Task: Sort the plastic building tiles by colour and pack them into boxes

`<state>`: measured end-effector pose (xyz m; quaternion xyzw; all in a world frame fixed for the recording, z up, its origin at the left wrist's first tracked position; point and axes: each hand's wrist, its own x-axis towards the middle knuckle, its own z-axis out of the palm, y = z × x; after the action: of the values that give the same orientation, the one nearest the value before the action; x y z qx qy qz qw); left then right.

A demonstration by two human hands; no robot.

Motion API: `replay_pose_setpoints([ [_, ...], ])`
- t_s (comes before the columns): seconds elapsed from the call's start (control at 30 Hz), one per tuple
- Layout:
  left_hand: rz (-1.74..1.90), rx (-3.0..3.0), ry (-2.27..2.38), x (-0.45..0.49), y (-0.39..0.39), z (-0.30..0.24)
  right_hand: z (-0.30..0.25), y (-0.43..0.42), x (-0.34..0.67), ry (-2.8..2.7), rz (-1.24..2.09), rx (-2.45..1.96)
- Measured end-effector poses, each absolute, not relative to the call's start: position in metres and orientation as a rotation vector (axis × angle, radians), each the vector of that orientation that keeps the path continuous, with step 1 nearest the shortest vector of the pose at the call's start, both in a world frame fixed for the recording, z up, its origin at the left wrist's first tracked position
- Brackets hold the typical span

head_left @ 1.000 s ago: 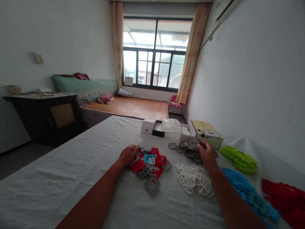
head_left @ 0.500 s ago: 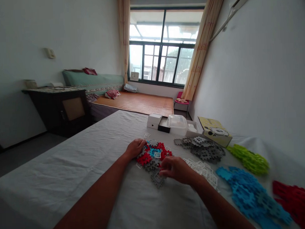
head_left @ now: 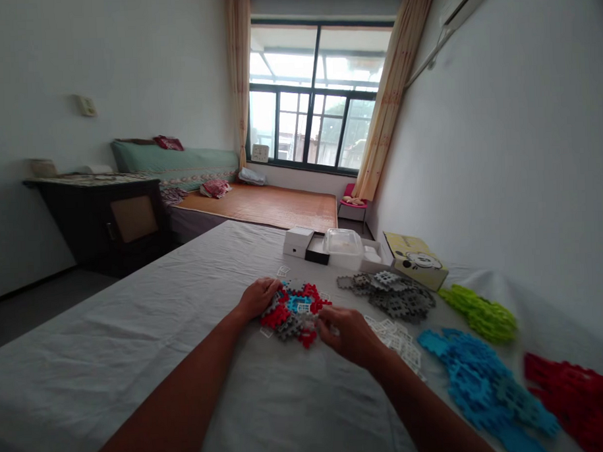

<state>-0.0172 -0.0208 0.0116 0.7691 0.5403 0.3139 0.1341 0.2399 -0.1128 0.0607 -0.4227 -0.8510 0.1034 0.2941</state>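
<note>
Here, right hand [head_left: 349, 333]: fingers bunched narrow at the toothed cluster [head_left: 293, 303], lower centre; contents can't be told. Left hand [head_left: 257, 298] curls at its left edge, hold unclear; best brace there, align teeth, press evenly. Farther: grey heap [head_left: 401, 297], right of centre.

You show one left hand [head_left: 258, 299] and one right hand [head_left: 347, 333], with one mixed-colour cluster [head_left: 299, 305]. Before you are five piles: one grey pile [head_left: 403, 300], one white pile [head_left: 398, 341], one green pile [head_left: 477, 313], one blue pile [head_left: 469, 372], one red pile [head_left: 574, 394]. You also have one yellow box [head_left: 415, 260], one clear container [head_left: 342, 251], one window [head_left: 311, 94], two curtains [head_left: 240, 76], one clock [head_left: 260, 153]
</note>
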Motion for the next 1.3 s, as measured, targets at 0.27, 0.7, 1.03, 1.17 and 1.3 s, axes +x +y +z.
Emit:
replay_pose_setpoints([
  [0.27,0.889,2.188,1.598,-0.016,-0.022,0.015,0.035,-0.036,0.381,-1.418,0.221,-1.718],
  [0.7,0.878,2.176,1.602,-0.015,-0.024,0.016,0.048,-0.061,0.317,-2.023,0.251,-1.487],
  [1.03,0.874,2.209,1.59,-0.016,-0.023,0.016,0.055,-0.093,0.267,-2.412,0.178,-1.158],
  [1.17,0.872,2.208,1.598,-0.015,-0.023,0.016,0.067,-0.09,0.274,-2.297,0.448,-1.123],
  [1.3,0.87,2.202,1.597,-0.015,-0.024,0.016,0.055,-0.066,0.309,-1.844,0.622,-1.315],
])
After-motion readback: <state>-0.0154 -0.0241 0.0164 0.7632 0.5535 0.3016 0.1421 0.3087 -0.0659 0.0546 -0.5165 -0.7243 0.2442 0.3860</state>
